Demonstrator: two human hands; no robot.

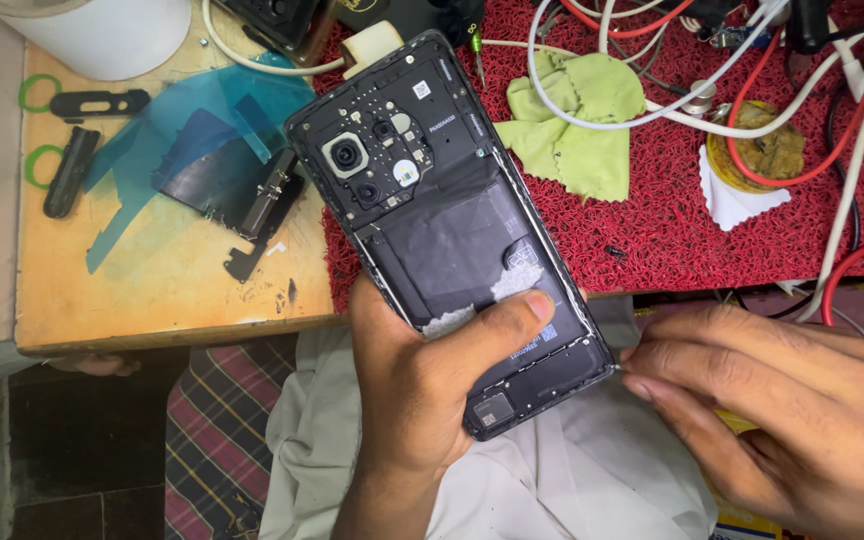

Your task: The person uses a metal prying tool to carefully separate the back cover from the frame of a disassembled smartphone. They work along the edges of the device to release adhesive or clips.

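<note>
- The left hand (422,400) grips a smartphone with its back cover off (449,225), held from below with the thumb pressed across the lower part of the dark battery area and the fingers wrapped behind the frame.
- The phone sits tilted, camera end up and to the left, bottom end down and to the right, above the person's lap and over the near edge of the table (172,290).
- The right hand (782,400) is just to the right of the phone's lower corner, its fingertips pinched narrowly together and touching the frame edge there; whether a small tool is between them cannot be told.
- On the wooden table left of the phone lie a removed dark back panel under blue protective film (197,150) and two black clips with green rings (72,150).
- Behind the phone, on a red mat (652,230), lie a green cloth (572,115) and a tangle of white and red cables (802,90).
- A white cloth (572,470) covers the lap under both hands.
</note>
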